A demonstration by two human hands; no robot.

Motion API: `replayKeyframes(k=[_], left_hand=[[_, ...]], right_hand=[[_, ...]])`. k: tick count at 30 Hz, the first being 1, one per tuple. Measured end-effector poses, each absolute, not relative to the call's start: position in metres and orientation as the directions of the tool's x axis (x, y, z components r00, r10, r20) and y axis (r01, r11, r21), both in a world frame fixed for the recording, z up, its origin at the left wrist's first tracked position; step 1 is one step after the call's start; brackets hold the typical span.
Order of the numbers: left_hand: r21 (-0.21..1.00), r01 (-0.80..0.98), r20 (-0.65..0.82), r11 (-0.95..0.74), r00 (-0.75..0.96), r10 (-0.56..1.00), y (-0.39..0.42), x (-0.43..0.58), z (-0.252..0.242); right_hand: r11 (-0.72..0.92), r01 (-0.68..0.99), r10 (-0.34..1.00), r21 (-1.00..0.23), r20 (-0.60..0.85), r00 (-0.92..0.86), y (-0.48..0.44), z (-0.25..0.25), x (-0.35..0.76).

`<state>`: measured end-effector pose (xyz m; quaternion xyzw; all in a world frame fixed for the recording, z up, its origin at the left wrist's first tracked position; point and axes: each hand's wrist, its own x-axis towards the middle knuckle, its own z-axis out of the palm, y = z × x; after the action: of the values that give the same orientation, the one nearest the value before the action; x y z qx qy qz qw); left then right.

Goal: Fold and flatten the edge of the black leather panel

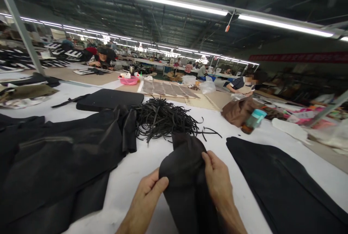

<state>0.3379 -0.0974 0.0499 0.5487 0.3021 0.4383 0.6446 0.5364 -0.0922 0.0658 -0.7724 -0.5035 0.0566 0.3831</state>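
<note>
A black fabric piece [182, 168] is held up over the white tabletop, its upper part folded over in a rounded bend. On its left edge my left hand [148, 197] is closed, thumb in front and fingers behind. My right hand [219, 179] pinches the right edge a little higher. The lower end of the fabric runs out of the bottom of the view. Just beyond it lies a tangled heap of thin black strips [163, 118].
Black fabric [59, 161] covers the left of the white table [136, 168]; stacked black panels [282, 183] lie at right. Further back are a flat black stack [111, 99], brown cloth [237, 110], a teal-lidded bottle [253, 121] and a pink basin [128, 80]. Other people work beyond.
</note>
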Motion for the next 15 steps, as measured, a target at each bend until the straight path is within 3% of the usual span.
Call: replayKeyframes(k=[4,7,10,12,15], left_hand=[[0.976,-0.208,0.056,0.061,0.514,0.856,-0.089,0.320,0.048],[0.975,-0.214,0.048,0.063,0.479,0.877,-0.080,0.307,0.047],[0.976,-0.205,0.036,0.071,0.476,0.879,-0.073,0.287,0.048],[0.964,-0.222,-0.042,0.148,0.423,0.905,-0.071,0.267,0.048],[0.940,-0.233,-0.216,0.251,0.165,0.962,-0.073,0.233,0.043]], right_hand=[[-0.160,0.651,0.849,-0.742,0.232,0.474,-0.085,0.067,0.565],[-0.153,0.630,0.841,-0.761,0.234,0.487,-0.083,0.069,0.572],[-0.249,0.686,0.771,-0.684,0.289,0.568,-0.082,0.071,0.585],[-0.399,0.689,0.688,-0.606,0.299,0.661,-0.083,0.073,0.601],[-0.568,0.639,0.587,-0.519,0.289,0.757,-0.090,0.075,0.625]])
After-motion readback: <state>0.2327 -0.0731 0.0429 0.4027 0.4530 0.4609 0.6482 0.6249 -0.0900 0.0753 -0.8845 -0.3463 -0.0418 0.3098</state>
